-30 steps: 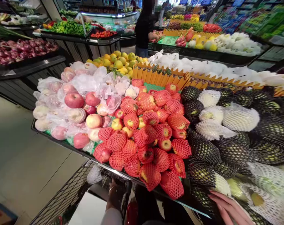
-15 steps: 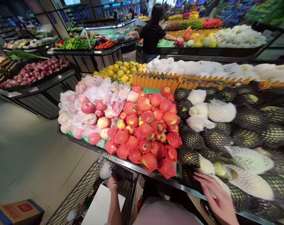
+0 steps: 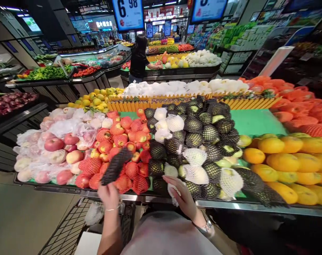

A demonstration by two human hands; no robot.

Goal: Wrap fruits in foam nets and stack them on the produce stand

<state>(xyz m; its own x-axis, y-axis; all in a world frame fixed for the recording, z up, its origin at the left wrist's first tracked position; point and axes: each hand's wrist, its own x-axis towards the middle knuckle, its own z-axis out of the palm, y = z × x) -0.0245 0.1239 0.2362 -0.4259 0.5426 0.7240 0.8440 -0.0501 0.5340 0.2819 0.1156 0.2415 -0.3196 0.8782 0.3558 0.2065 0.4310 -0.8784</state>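
My left hand (image 3: 109,196) is closed around the lower end of a dark foam net sleeve (image 3: 117,165), held above the apples in red nets (image 3: 131,170). Blur hides whether fruit is inside the sleeve. My right hand (image 3: 182,198) has its fingers stretched out at the front edge of the green fruit in black nets (image 3: 194,127). A piece of white netting (image 3: 173,194) shows beneath that hand; whether the hand touches it, I cannot tell. Several pieces of fruit in white nets (image 3: 195,174) lie just beyond.
A wire shopping cart (image 3: 64,226) stands at lower left, with a white-netted item (image 3: 93,213) in it. Bagged pink apples (image 3: 54,143) lie left, yellow fruit (image 3: 283,161) right. The stand's metal rim (image 3: 230,205) runs along the front. A person (image 3: 138,58) stands beyond.
My left hand has risen out of the cart and now holds the dark sleeve over the apples. My view has swung right, showing the yellow fruit; my right hand stays near the green fruit.
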